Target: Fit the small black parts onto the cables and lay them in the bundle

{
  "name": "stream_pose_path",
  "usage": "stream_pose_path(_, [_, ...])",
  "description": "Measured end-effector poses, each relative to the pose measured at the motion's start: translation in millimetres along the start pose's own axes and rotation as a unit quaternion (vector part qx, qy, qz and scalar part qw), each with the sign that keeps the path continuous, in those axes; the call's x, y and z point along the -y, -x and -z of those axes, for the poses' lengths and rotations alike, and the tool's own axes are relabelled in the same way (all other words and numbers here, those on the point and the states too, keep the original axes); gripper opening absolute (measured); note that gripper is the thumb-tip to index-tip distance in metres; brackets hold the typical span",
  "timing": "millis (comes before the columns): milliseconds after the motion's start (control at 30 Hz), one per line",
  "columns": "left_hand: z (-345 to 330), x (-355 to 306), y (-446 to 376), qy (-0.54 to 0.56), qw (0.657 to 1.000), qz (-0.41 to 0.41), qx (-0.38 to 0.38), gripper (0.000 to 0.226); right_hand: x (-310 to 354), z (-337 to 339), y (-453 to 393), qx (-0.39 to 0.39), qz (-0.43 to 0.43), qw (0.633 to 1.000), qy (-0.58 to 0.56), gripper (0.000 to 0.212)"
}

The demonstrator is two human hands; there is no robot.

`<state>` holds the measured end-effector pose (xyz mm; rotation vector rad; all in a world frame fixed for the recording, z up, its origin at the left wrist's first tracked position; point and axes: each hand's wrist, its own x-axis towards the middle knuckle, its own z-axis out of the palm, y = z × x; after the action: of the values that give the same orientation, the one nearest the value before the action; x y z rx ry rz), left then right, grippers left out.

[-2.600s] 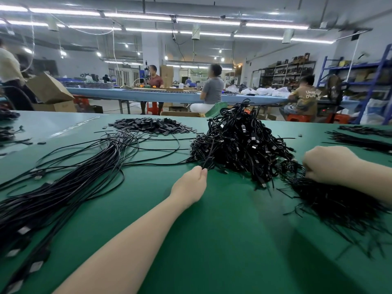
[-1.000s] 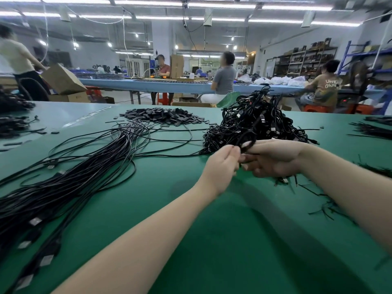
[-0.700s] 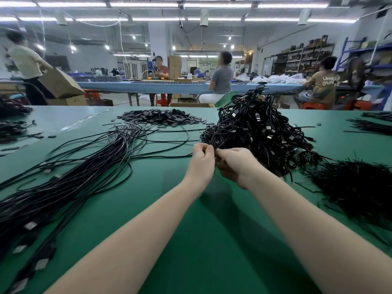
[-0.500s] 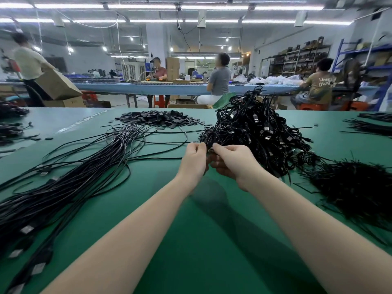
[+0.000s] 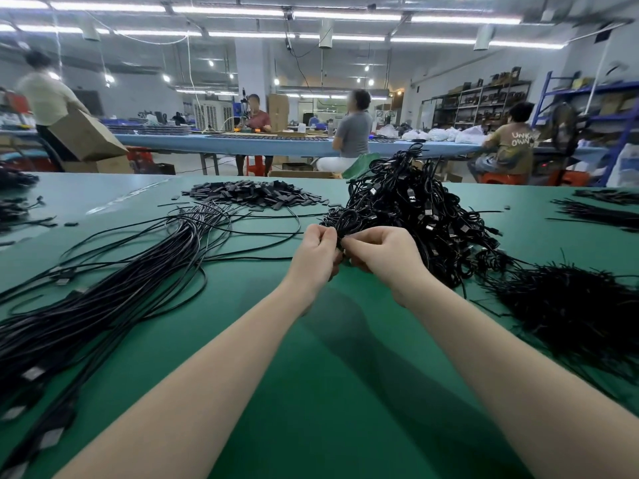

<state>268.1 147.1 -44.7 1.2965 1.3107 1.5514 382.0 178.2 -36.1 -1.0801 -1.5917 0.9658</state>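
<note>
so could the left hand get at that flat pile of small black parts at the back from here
Probably yes. The left hand is busy pinching a cable with the right hand, but only loose cables on the green table lie before the pile of small black parts.

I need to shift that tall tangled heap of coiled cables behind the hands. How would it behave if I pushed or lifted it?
The tangled heap would probably slump rather than slide as one block, since it is loose coils piled high. Lifting a handful would likely drag neighbours along, as loops interlock. Each cable looks thin and floppy, like the one both hands pinch.
</note>
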Motion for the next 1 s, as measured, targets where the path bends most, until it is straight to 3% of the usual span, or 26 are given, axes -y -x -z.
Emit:
stream_pose_path(133, [-0.3, -3.8, -2.0, -0.031, 0.998, 0.041, 0.037, 0.030, 5.4, 3.3, 1.8, -0.058, 0.113, 0.979, 0.160, 0.012])
stream_pose_path(267, [7.5, -12.5, -0.7, -0.061, 0.986, 0.146, 0.049, 0.035, 12.6, 8.2, 9.6, -0.066, 0.245, 0.912, 0.323, 0.010])
stream_pose_path(367, [11.0, -19.4, -3.8, -0.025, 0.989, 0.148, 0.014, 0.037, 15.4, 8.6, 14.0, -0.068, 0.335, 0.865, 0.368, 0.013])
stream_pose_path(467, [9.7, -20.6, -5.2, 0.021, 0.997, 0.071, -0.022, 0.036, 19.5, 9.5, 15.8, -0.074, 0.349, 0.872, 0.336, 0.010])
stream_pose_path(600, [13.6, -21.8, -5.9, 0.033, 0.999, -0.018, 0.029, 0.057, 21.3, 10.4, 11.4, -0.074, 0.311, 0.895, 0.312, 0.010])
stream_pose_path(700, [14.3, -23.2, -7.1, 0.065, 0.996, -0.012, 0.057, 0.053, 16.6, 9.2, 12.0, -0.081, 0.308, 0.895, 0.312, 0.014])
stream_pose_path(800, [11.4, -18.4, -6.3, 0.095, 0.993, 0.028, 0.062, 0.030, 12.4, 8.0, 12.8, -0.086, 0.312, 0.885, 0.336, 0.014])
stream_pose_path(900, [16.5, -16.6, -8.5, 0.093, 0.991, 0.051, 0.081, 0.046, 10.9, 8.3, 10.0, -0.069, 0.316, 0.886, 0.333, 0.011])
stream_pose_path(1000, [27.5, -12.8, -9.4, 0.040, 0.990, 0.038, 0.132, 0.056, 8.6, 11.2, 3.8, -0.034, 0.276, 0.922, 0.271, 0.009])
